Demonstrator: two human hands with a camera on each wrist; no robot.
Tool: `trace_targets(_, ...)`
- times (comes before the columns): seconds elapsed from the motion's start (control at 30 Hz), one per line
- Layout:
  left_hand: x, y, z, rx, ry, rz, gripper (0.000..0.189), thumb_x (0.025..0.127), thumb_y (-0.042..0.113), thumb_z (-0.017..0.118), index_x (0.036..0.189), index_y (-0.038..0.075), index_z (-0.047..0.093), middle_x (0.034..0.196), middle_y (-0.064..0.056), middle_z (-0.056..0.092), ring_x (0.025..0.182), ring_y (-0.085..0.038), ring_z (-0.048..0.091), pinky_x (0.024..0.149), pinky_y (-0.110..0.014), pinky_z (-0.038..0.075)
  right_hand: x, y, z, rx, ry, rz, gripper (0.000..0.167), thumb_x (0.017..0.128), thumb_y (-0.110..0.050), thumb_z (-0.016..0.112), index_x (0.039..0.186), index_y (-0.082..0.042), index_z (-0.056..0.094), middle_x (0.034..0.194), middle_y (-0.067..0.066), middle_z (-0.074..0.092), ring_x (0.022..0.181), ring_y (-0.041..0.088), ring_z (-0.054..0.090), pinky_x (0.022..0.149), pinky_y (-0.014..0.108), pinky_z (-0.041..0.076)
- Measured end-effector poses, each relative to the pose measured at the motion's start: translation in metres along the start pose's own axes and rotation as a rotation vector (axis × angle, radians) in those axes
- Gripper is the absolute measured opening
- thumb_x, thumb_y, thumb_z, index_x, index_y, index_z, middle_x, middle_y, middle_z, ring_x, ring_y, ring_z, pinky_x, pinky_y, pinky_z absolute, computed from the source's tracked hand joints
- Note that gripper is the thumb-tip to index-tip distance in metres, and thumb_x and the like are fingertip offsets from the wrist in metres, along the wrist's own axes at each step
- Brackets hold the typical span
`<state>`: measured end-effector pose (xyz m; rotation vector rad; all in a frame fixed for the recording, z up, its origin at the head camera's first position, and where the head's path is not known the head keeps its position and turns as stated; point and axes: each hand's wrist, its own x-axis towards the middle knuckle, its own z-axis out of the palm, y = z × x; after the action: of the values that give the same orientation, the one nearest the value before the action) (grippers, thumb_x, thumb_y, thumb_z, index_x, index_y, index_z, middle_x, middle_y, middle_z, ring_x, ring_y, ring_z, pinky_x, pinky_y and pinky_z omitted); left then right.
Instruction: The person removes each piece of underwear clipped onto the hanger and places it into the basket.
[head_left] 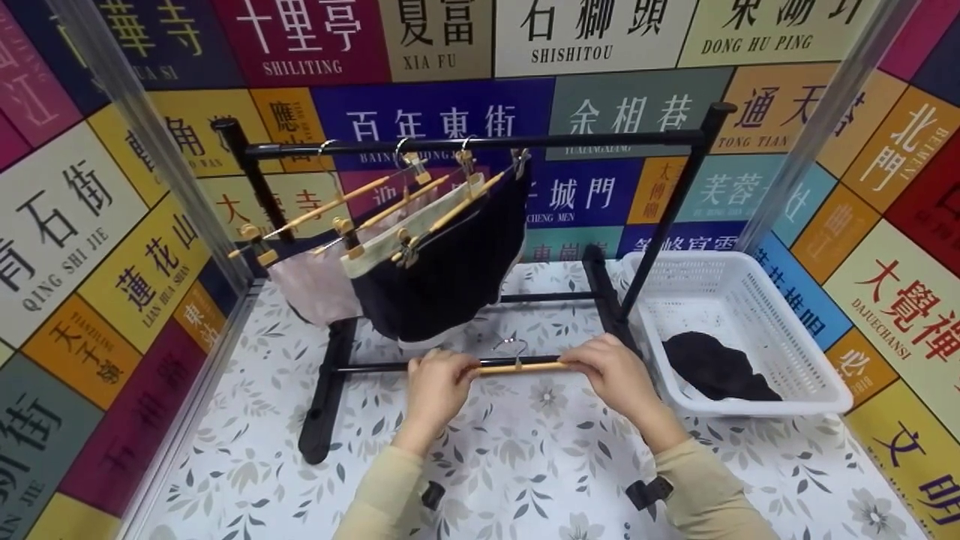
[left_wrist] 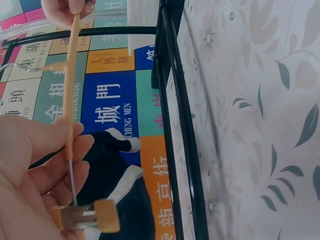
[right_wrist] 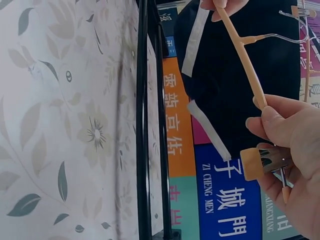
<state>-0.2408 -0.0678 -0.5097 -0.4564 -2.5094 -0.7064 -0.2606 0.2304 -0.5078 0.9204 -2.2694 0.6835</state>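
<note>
Between both hands is a wooden clip hanger (head_left: 517,367), held level in front of the rack's lower bar, its metal hook pointing up. My left hand (head_left: 439,386) pinches one end of its rod; my right hand (head_left: 611,375) pinches the other. A clip (left_wrist: 90,215) shows by the left palm in the left wrist view, and another clip (right_wrist: 265,162) lies beneath the right fingers in the right wrist view. No garment is on this hanger. Black shorts (head_left: 450,277) and a pink garment (head_left: 319,285) hang from clip hangers on the rack, left of centre.
The black metal rack (head_left: 585,140) stands on a leaf-patterned tablecloth (head_left: 525,465). At its right, a white plastic basket (head_left: 810,330) holds a crumpled black cloth (head_left: 716,367). Walls with printed signs enclose the table at the back and sides.
</note>
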Motion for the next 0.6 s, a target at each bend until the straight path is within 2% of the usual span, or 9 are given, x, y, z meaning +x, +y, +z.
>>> trace_targets(0.17, 0.003, -0.002, -0.008, -0.039, 0.007, -0.003, 0.013, 0.083, 0.022, 0.079, 0.096, 0.017, 0.077, 0.096, 0.002, 0.072, 0.090, -0.022, 0.062, 0.076, -0.045, 0.041, 0.000, 0.003, -0.008, -0.011, -0.006, 0.020, 0.021, 0.079, -0.007, 0.080, 0.095, -0.018, 0.077, 0.091, -0.009, 0.072, 0.080, 0.016, 0.059, 0.070, 0.033, 0.048)
trace_targets(0.33, 0.005, -0.008, -0.015, -0.062, 0.056, 0.004, 0.021, 0.083, 0.017, 0.078, 0.104, 0.013, 0.074, 0.104, -0.003, 0.071, 0.100, -0.026, 0.063, 0.083, -0.048, 0.046, -0.002, 0.008, -0.020, -0.027, -0.016, 0.055, 0.024, 0.078, -0.004, 0.080, 0.096, -0.019, 0.077, 0.091, -0.009, 0.072, 0.080, 0.017, 0.058, 0.068, 0.034, 0.048)
trace_targets(0.47, 0.007, -0.013, -0.019, -0.057, 0.103, 0.008, 0.027, 0.082, 0.016, 0.079, 0.108, 0.012, 0.073, 0.107, -0.006, 0.069, 0.102, -0.029, 0.062, 0.082, -0.049, 0.046, -0.003, 0.013, -0.033, -0.051, -0.019, 0.108, 0.026, 0.078, -0.001, 0.079, 0.096, -0.019, 0.077, 0.091, -0.007, 0.072, 0.083, 0.019, 0.059, 0.068, 0.036, 0.049)
trace_targets(0.6, 0.008, -0.016, -0.023, -0.049, 0.121, 0.007, 0.030, 0.082, 0.017, 0.080, 0.110, 0.010, 0.071, 0.107, -0.008, 0.069, 0.102, -0.031, 0.062, 0.081, -0.049, 0.046, -0.002, 0.018, -0.049, -0.073, -0.023, 0.179, 0.025, 0.080, -0.001, 0.078, 0.096, -0.020, 0.077, 0.093, -0.005, 0.073, 0.085, 0.020, 0.061, 0.069, 0.039, 0.049)
